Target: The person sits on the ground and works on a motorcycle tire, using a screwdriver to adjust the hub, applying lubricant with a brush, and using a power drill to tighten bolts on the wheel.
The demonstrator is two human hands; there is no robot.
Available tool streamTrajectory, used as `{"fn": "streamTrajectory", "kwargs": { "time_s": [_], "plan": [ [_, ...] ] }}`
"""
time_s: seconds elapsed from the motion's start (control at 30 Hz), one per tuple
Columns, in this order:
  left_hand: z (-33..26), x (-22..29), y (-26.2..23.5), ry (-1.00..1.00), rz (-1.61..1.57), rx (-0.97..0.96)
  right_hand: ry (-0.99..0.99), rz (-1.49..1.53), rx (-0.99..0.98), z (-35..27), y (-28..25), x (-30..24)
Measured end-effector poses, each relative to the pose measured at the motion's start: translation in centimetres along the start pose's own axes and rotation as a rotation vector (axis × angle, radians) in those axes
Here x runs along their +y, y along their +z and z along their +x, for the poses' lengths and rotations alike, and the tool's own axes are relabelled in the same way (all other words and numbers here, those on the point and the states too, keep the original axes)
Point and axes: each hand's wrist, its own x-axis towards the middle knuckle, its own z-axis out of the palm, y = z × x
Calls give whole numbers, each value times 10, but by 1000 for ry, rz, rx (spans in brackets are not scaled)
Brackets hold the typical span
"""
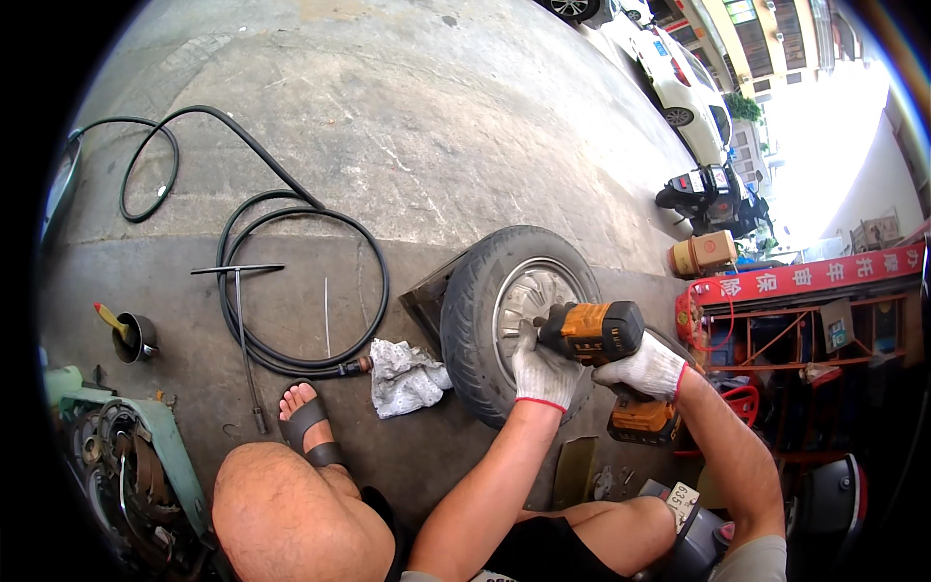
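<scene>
My right hand (648, 371), in a white knit glove with a red cuff, is wrapped round the handle of an orange-and-black cordless impact wrench (596, 332). The tool's nose points left, at the middle of a wheel. That wheel stands upright, with a black tyre (475, 325) and a silver hub (533, 296). My left hand (545, 373), gloved alike, is bent up close beside the wrench's nose, in front of the hub. Its fingertips are partly hidden, and what they pinch does not show. A crumpled grey-white rag (407, 378) lies left of the tyre.
A black hose (383, 281) lies coiled on the concrete, with a long T-handled wrench (242, 330) across it. A pot with a brush (136, 339) and a green parts bin (160, 436) are at left. Right: a red rack (766, 339), a parked motorbike (713, 197) and a white car (679, 87).
</scene>
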Motion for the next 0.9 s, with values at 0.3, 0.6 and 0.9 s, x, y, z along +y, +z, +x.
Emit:
{"fn": "streamTrajectory", "kwargs": {
  "time_s": [0.3,0.6,0.9],
  "plan": [
    [6,-1,-3,23,-7,36,14,82,-2,1,3,10],
    [4,0,0,57,3,54,112,157,-13,-3,5,-1],
    [1,-1,2,30,-30,41,-122,63,7,1,6,13]
  ]
}}
